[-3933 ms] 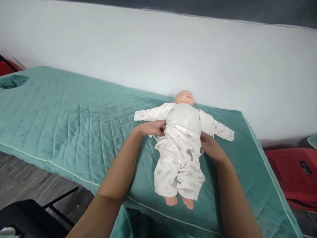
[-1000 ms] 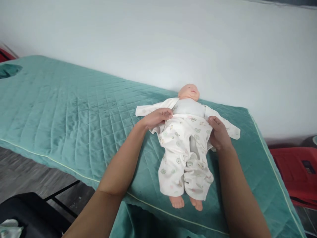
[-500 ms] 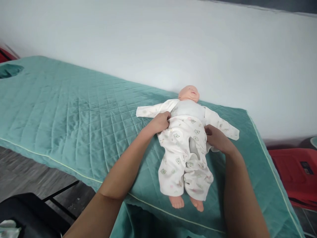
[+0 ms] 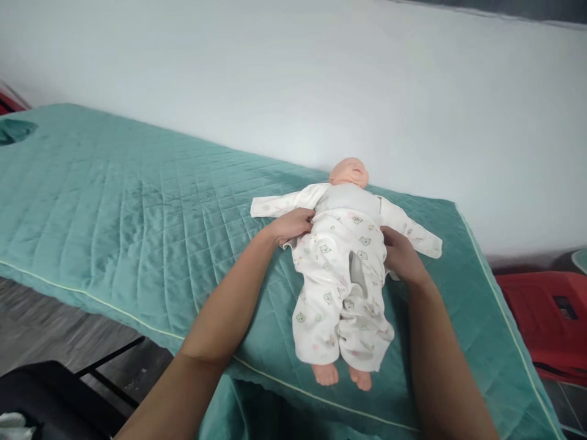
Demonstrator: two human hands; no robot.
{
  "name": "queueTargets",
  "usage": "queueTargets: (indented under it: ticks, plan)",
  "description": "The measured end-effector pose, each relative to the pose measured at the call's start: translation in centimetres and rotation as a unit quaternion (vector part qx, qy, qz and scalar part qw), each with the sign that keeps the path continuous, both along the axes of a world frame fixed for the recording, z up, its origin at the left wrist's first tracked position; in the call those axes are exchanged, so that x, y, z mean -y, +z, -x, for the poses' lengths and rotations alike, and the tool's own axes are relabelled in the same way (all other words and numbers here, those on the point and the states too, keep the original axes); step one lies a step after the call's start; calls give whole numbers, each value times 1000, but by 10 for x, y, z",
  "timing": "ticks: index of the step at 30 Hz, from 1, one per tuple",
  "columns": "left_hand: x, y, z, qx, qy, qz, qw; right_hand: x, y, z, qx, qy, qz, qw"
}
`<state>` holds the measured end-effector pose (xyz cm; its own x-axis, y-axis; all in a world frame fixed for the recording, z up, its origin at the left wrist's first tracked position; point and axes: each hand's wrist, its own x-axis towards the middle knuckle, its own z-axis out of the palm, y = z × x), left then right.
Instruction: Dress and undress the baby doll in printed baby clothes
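A baby doll (image 4: 349,172) lies on its back, its head toward the wall. It wears a white patterned top whose sleeves (image 4: 410,229) stretch out to both sides, and its grey-white torso (image 4: 347,198) shows in the middle. White trousers (image 4: 326,269) with small animal prints and a split crotch cover its legs, the bare feet (image 4: 325,374) sticking out below. My left hand (image 4: 294,225) pinches the waistband at one side, fingertips partly hidden. On the opposite side my right hand (image 4: 401,253) is closed at the waistband, its fingertips tucked behind the cloth.
The doll rests on a green quilted cover (image 4: 151,214) over a long bed against a white wall (image 4: 275,79). A black chair or bag (image 4: 55,400) stands at the lower left. A red case (image 4: 545,318) sits beyond the bed's right edge.
The trousers' waistband sits slightly higher on the doll's torso. My left hand has flattened at the side, and my right hand has shifted a little up.
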<state>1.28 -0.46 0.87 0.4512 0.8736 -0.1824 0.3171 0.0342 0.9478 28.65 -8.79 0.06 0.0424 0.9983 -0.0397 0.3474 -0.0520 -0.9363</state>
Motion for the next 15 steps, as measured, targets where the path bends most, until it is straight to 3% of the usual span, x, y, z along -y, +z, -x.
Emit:
queueTargets:
  ticks: [3,6,10,15]
  plan:
    - [-3,-7,-1,107,-15,95,990,0,-6,2,-137,-15,10,990]
    - [-6,-12,-3,176,2,147,973,-3,-11,0,-185,-3,18,983]
    - [-8,-17,-2,197,-24,147,969,-7,-15,-4,-196,21,12,980]
    - [-10,-21,2,184,-56,128,973,-6,-13,-4,-134,29,9,991]
